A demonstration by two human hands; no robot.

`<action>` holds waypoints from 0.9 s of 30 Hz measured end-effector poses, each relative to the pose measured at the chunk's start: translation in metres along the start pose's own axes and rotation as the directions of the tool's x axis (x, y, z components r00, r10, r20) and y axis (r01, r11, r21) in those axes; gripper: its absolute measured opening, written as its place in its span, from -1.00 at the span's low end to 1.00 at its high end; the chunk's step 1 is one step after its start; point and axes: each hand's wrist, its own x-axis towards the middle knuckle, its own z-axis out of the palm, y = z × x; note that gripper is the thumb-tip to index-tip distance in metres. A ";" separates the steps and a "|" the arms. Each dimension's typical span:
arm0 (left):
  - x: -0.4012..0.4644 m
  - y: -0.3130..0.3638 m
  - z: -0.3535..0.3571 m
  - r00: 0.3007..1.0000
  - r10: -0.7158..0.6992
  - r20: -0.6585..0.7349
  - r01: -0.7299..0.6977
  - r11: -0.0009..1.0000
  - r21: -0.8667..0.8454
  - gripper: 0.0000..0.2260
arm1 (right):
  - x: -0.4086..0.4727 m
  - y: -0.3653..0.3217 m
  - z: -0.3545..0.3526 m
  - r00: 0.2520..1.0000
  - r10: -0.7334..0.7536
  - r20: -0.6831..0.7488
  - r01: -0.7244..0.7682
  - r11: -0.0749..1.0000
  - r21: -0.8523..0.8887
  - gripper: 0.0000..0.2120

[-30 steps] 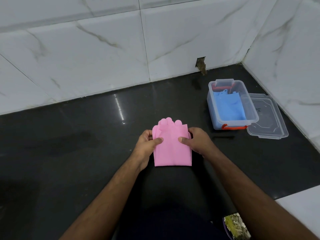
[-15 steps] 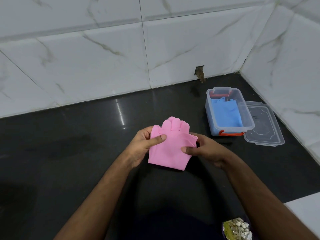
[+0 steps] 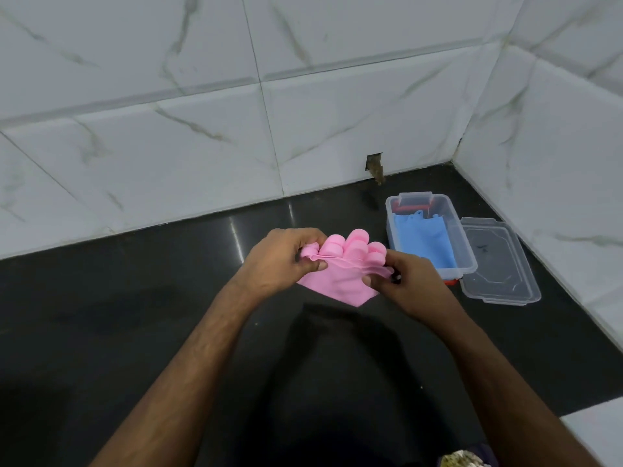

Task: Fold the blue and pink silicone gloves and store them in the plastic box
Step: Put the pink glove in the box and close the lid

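Folded pink silicone gloves (image 3: pixel 340 276) hang in the air above the black counter, fingers pointing away from me. My left hand (image 3: pixel 279 264) pinches their left edge and my right hand (image 3: pixel 404 284) pinches their right edge. To the right stands a clear plastic box (image 3: pixel 467 261) with orange clasps. Inside it lie the folded blue gloves (image 3: pixel 426 241). The box's clear lid (image 3: pixel 499 264) lies flat on the counter just right of the box.
The black counter (image 3: pixel 135 315) meets white marble-tiled walls at the back and on the right. A small hole (image 3: pixel 375 165) in the back wall sits behind the box. A white ledge (image 3: pixel 593 433) shows at the lower right.
Both hands lifted the folded pink gloves off the counter and carried them up and slightly right, toward the box. The camera view shifted downward.
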 end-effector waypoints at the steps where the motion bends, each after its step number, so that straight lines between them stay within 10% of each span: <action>1: 0.005 0.007 0.000 1.000 0.025 -0.012 -0.024 0.997 0.073 -0.85 | 0.001 0.000 -0.007 1.000 -0.020 -0.020 0.019 1.000 -0.017 -0.82; 27: 0.180 0.149 0.023 0.920 0.272 -0.283 -0.120 0.881 0.457 -0.81 | 0.091 0.067 -0.161 0.946 -0.058 -0.318 0.112 0.981 0.156 -0.86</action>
